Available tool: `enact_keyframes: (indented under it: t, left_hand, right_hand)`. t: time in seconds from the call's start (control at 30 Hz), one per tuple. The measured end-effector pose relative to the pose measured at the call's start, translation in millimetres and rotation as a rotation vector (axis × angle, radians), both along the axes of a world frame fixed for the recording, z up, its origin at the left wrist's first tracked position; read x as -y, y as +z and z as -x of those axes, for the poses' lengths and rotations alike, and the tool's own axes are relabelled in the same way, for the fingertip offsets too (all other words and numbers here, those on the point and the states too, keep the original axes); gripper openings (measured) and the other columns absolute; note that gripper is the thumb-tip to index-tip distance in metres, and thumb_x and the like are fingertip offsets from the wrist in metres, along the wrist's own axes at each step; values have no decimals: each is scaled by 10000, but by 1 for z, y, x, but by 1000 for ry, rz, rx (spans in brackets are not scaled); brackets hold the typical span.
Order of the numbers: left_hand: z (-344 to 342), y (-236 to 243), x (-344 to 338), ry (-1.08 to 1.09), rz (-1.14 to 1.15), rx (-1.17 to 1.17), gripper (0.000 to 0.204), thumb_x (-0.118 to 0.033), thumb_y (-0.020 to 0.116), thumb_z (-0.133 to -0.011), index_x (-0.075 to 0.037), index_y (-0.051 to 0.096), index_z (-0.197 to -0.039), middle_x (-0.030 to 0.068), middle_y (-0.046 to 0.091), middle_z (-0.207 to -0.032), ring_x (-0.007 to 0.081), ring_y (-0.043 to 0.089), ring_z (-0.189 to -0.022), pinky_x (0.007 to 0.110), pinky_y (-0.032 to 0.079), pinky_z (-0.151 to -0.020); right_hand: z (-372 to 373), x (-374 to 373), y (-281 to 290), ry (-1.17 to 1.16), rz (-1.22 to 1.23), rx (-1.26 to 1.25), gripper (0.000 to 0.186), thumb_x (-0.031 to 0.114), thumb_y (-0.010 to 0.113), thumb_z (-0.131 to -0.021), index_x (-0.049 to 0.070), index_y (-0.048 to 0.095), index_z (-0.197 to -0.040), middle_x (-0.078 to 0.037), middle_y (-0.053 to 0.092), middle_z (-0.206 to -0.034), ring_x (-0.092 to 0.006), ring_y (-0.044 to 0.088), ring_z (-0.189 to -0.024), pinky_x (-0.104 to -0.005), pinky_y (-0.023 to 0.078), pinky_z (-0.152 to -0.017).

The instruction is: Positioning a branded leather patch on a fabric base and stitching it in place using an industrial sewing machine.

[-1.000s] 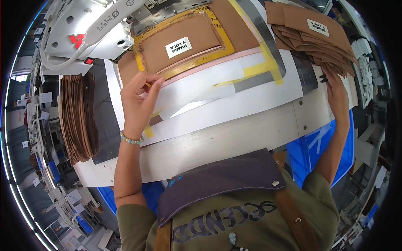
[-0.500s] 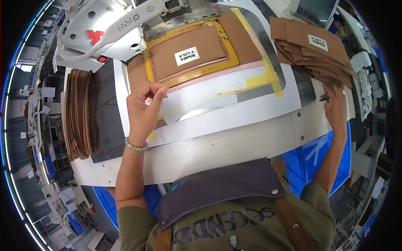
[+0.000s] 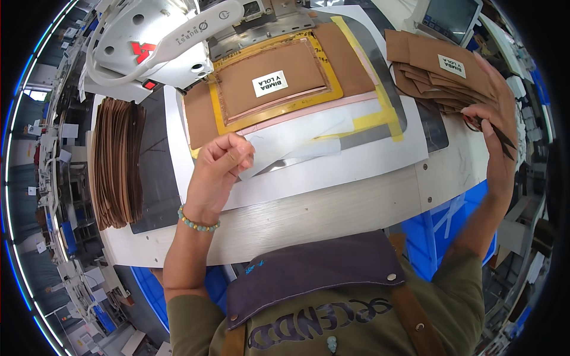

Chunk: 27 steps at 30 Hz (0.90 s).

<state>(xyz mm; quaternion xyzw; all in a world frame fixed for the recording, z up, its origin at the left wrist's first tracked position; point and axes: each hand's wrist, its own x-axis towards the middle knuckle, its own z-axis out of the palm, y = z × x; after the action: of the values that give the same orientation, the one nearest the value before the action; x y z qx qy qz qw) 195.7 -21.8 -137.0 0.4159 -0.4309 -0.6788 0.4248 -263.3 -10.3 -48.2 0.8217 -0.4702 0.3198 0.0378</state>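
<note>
My right hand [image 3: 496, 115] is at the right edge of the table, wrapped round small scissors [image 3: 504, 144]. Their dark pointed blades stick out past the thumb, and a reddish loop shows by the fingers. The fingers reach up along the near right side of a pile of brown fabric pieces [image 3: 424, 47]; the top piece bears a white label. My left hand [image 3: 222, 163] hovers over the white sheet [image 3: 297, 178], fingers curled and thumb pressed to them. Beyond it, a yellow frame [image 3: 285, 110] lies on brown fabric under the sewing machine [image 3: 148, 53], around a labelled brown panel [image 3: 237, 95].
A tall stack of brown pieces [image 3: 116, 163] stands at the left. Yellow tape [image 3: 389, 115] and translucent strips [image 3: 297, 142] lie on the sheet. A screen [image 3: 454, 21] stands at the back right. Blue bins [image 3: 439, 222] sit below the table's near edge.
My right hand has risen from the table beside the pile, and the scissors' blades now show. My left hand has moved slightly right and nearer to me, its fingers more curled.
</note>
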Motion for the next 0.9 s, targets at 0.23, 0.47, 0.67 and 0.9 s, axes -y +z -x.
enact_keyframes:
  t: [0.23,0.47,0.67,0.9]
  left_hand:
    - [18,2,-22,-30,-53,-44,145,-126,621,-1014,-45,612,-895,4,579,-825,97,517,-787,237,420,-739]
    - [17,14,-24,8,102,163,150,-126,604,-1024,-79,585,-882,-11,576,-810,72,493,-748,216,382,-699]
    - [12,4,-16,66,97,184,141,-140,624,-1020,-94,593,-891,-26,583,-801,57,510,-748,213,384,-684]
    - [20,5,-11,32,71,190,139,-164,641,-1016,-88,606,-906,-13,612,-821,65,522,-765,224,399,-715]
  right_hand:
    - [-128,40,3,430,-853,724,374,176,456,-976,-10,657,-1231,-128,735,-1050,-119,629,-688,-296,491,-584]
    - [39,123,35,-741,221,-368,377,355,658,-964,23,719,-798,-88,664,-674,-151,599,-588,-331,505,-584]
    - [190,204,1,-932,-247,-380,704,794,647,-783,95,720,-774,-53,639,-624,-211,640,-603,-318,505,-654]
    - [232,223,-50,-809,-146,-33,887,919,557,-759,53,640,-587,-42,532,-507,-220,602,-514,-366,490,-572]
